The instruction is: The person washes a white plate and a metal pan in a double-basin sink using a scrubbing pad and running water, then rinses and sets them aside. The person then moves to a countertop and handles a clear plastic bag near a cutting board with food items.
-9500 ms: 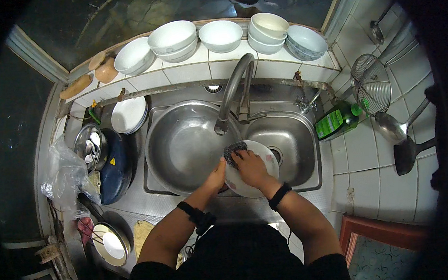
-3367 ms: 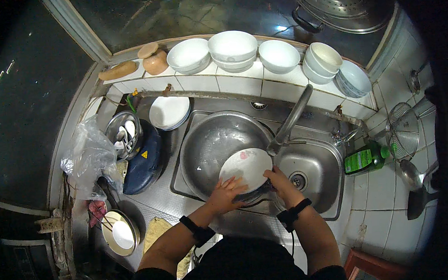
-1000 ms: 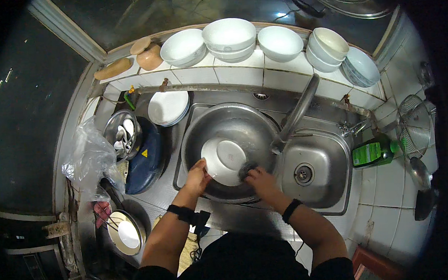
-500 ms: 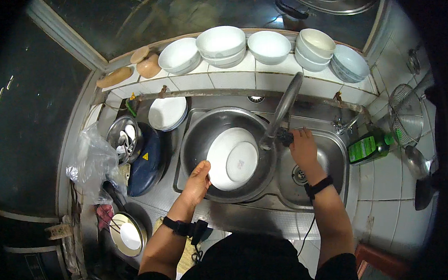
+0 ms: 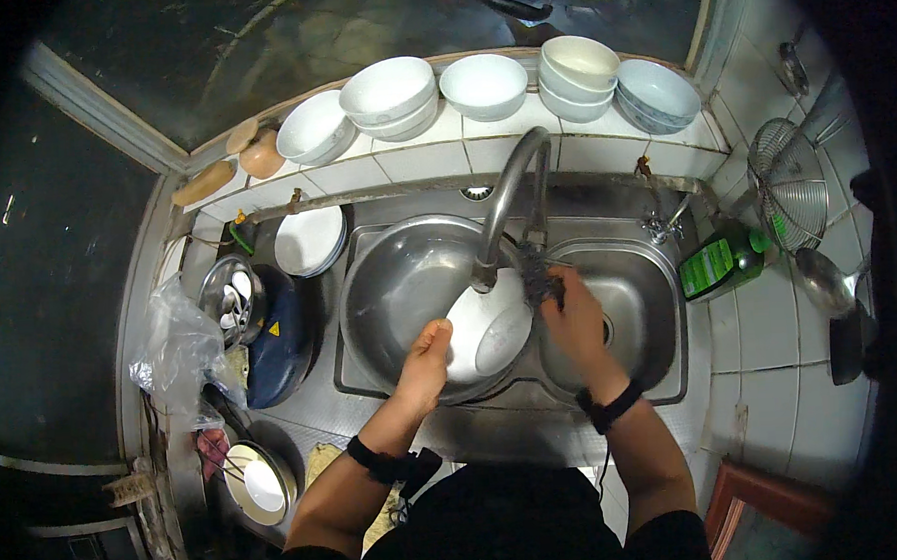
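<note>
My left hand point(image 5: 427, 359) grips the rim of a white bowl point(image 5: 463, 327) between thumb and fingers. The bowl is tilted bottom-up over a large steel basin point(image 5: 384, 283), which sits in the left sink. In my right hand point(image 5: 574, 320) is a dark, fuzzy scouring pad point(image 5: 539, 274), pinched at the fingertips, beside the bowl's right edge. The curved steel faucet point(image 5: 512, 177) comes down over the bowl, its spout close above the white surface. Part of the bowl's far right side is hidden by the pad.
Several white bowls point(image 5: 390, 87) stand along the tiled ledge. Stacked plates point(image 5: 310, 241), a cutlery bowl point(image 5: 231, 301) and a dark blue lid point(image 5: 276, 338) sit at left. The right sink point(image 5: 641, 332) has a green detergent bottle point(image 5: 723, 260) beside it. Ladles and a strainer point(image 5: 790, 185) hang right.
The bowl has moved right and tilted more under the faucet. My left hand has shifted right with it, and my right hand has come left and nearer with the pad. The view has shifted too.
</note>
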`<state>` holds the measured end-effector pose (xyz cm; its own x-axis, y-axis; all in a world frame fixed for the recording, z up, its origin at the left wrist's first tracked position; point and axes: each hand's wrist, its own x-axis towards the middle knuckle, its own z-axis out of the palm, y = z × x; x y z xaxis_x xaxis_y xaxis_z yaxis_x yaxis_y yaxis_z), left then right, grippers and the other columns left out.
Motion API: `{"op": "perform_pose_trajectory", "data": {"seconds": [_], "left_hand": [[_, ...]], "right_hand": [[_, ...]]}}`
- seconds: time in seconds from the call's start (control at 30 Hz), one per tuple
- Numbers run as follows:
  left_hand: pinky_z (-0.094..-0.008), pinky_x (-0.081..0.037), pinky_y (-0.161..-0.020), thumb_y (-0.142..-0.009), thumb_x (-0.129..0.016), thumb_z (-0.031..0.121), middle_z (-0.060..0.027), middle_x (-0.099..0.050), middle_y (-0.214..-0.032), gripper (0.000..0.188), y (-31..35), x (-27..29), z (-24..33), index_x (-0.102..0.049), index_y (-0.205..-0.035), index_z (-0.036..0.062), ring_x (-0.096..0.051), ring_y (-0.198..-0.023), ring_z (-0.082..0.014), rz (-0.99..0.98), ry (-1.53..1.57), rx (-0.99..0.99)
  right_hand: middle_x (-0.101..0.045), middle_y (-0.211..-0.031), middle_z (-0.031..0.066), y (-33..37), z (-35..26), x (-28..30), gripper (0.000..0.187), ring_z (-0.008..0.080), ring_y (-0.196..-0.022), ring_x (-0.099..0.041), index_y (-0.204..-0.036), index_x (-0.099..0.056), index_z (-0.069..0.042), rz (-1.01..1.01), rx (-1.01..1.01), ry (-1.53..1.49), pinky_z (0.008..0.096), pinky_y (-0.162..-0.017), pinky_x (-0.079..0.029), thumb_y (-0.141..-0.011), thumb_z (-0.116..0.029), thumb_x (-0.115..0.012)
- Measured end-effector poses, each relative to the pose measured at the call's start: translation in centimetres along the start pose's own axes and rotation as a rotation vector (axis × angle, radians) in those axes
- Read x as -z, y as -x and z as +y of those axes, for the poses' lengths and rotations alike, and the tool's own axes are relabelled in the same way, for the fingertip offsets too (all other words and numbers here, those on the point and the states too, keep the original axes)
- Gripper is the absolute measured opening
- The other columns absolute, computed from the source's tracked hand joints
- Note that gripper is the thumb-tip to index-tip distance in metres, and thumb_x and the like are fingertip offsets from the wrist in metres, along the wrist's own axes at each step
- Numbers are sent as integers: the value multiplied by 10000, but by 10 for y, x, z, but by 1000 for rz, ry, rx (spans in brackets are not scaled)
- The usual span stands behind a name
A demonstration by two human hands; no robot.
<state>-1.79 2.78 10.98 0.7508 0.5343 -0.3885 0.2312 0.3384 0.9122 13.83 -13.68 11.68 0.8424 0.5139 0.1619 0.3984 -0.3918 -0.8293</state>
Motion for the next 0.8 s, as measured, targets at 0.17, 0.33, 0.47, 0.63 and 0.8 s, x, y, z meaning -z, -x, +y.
{"op": "perform_pose_trajectory", "data": {"seconds": [0.17,0.33,0.47,0.63,0.8], "left_hand": [[-196,-282,-516,-950,-463,297,85,-414,-665,257,-5,-32,4,-529,-790,106,-331,-590,-21,67,28,-47],[-201,-266,-525,-944,-480,319,92,-382,-641,295,-7,-27,9,-509,-726,122,-299,-597,-17,31,-136,-49],[-197,-252,-541,-937,-491,349,96,-376,-642,318,-10,-22,7,-508,-713,125,-279,-613,-19,23,-77,-134],[-190,-260,-557,-936,-494,348,99,-393,-671,309,-14,-20,6,-525,-751,103,-291,-627,-17,-32,-22,-118],[-177,-309,-612,-944,-483,304,85,-454,-742,253,-13,-27,-1,-578,-916,71,-354,-675,-16,-73,-89,-143]], "right_hand": [[-523,-1214,108,35,-44,-21,435,335,-1120,-480,-1158,-524,-116,-31,548,322,420,-900,-427,-728,-97,-582],[-516,-1214,134,13,-10,-20,462,328,-1131,-477,-1219,-516,-137,13,323,71,395,-937,-408,-760,-95,-551],[-537,-1191,113,-7,49,-13,441,241,-1070,-523,-1259,-476,-100,-135,-220,-473,324,-915,-407,-819,-120,-492],[-524,-1210,118,1,82,-20,508,209,-1044,-518,-1314,-396,-28,-282,-748,-867,300,-897,-400,-823,-111,-491],[-504,-1235,156,12,36,-20,531,301,-1137,-480,-1305,-413,-54,22,-197,-361,341,-946,-393,-783,-83,-509]]}}
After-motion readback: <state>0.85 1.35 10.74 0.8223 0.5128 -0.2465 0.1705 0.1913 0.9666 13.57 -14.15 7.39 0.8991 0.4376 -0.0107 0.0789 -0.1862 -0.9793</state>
